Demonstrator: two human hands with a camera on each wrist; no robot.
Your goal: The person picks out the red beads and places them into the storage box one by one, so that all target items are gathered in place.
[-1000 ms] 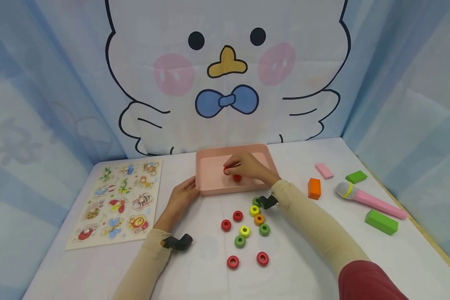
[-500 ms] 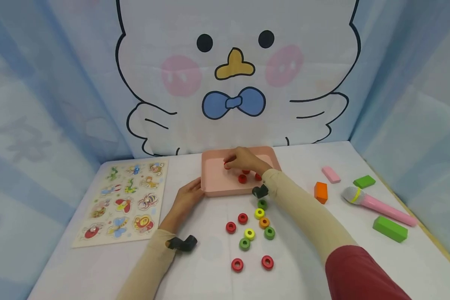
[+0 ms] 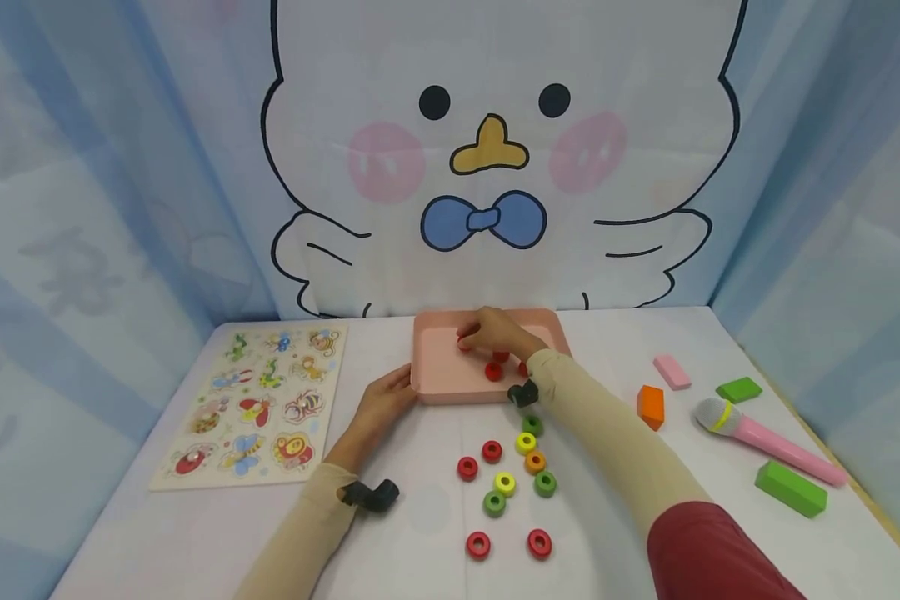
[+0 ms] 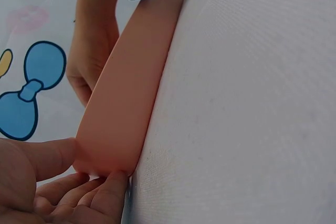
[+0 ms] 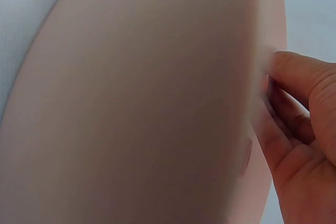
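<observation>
In the head view my right hand [image 3: 495, 331] reaches over the pink tray [image 3: 450, 398] and pinches a small red ring bead [image 3: 462, 343] between thumb and fingertips. Other red ring beads [image 3: 493, 372] lie in the tray under that hand, partly covered by it. My left hand [image 3: 384, 403] holds the tray's front left corner. In the left wrist view, its thumb is against the rim and its fingers [image 4: 107, 192] are at the lower edge. The blurred tray wall [image 5: 131, 103] fills much of the right wrist view and hides most of the beads.
Red, yellow, orange and green ring beads [image 3: 505, 484] lie scattered before the tray. An insect puzzle board [image 3: 251, 408] is at left. At right are an orange block [image 3: 651, 407], a pink block [image 3: 672, 372], green blocks [image 3: 791, 488] and a toy microphone [image 3: 768, 442].
My right hand, still pinching a red bead, has shifted slightly back and left within the tray, so more red beads show beneath it. The left hand stays at the corner. The head view has shifted.
</observation>
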